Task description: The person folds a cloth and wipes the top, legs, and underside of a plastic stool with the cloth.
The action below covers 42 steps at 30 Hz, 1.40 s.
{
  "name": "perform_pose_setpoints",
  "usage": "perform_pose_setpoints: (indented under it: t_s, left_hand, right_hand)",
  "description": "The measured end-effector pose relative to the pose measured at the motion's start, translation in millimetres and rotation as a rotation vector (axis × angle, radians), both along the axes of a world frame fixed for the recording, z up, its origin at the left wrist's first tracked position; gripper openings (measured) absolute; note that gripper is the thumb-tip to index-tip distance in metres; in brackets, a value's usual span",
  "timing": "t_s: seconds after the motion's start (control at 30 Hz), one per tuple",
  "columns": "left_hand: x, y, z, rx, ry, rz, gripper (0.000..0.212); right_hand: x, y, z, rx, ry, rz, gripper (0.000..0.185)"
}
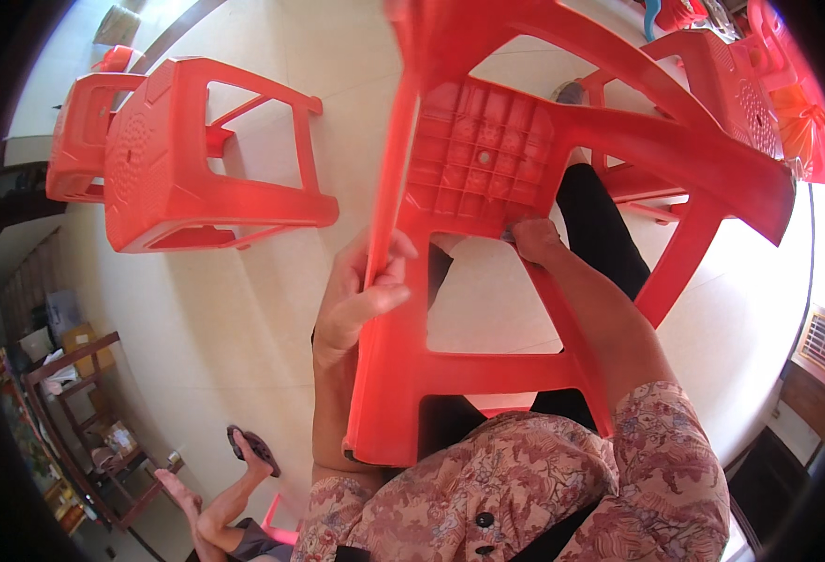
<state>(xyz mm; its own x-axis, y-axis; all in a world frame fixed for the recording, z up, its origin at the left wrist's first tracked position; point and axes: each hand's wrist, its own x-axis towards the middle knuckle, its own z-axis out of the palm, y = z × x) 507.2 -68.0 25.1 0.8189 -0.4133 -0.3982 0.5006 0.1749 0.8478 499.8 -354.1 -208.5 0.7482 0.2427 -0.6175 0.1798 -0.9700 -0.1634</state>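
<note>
A red plastic stool (486, 372) is tipped up before me, with its ribbed underside (483, 158) turned my way and its legs spreading towards me. My left hand (367, 291) grips one leg from the outer side, the thumb lying along its face. Inside the frame, my right hand (539, 239) is closed at the lower edge of the seat's underside. A small greyish object (508, 234) shows at its fingertips; most of it is hidden, so its kind is unclear. The right forearm passes over another leg of the stool.
On the tiled floor (265, 302) to the left, a red stool (152, 154) lies on its side against another red stool (79, 140). More red stools (728, 91) lie at the upper right. Another person's legs (226, 499) extend in at the lower left, near a dark wooden rack (68, 414).
</note>
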Motion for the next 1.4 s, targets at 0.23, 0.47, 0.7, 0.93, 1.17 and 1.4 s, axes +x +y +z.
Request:
perform_pose_setpoints:
  t_s: [0.23, 0.47, 0.7, 0.93, 1.17, 1.4]
  left_hand:
    - [1, -5, 1, 0.034, -0.041, -0.013, 0.029]
    - [3, 0, 1, 0.022, -0.020, -0.006, 0.029]
    - [7, -2, -8, -0.013, -0.050, -0.005, 0.027]
    - [10, 7, -13, -0.018, -0.088, -0.039, 0.023]
    - [14, 7, -20, -0.034, -0.090, 0.001, 0.023]
    - [16, 4, -22, -0.026, -0.131, -0.028, 0.029]
  right_hand:
    - [-4, 28, -26, -0.037, 0.089, 0.025, 0.025]
    - [24, 146, 1, 0.332, -0.205, -0.051, 0.029]
    - [26, 100, 8, 0.306, -0.127, 0.041, 0.029]
    - [5, 24, 20, -0.118, 0.116, 0.223, 0.030]
    - [1, 23, 105, 0.074, 0.104, 0.070, 0.033]
    - [-60, 95, 188, 1.024, -0.239, 0.116, 0.032]
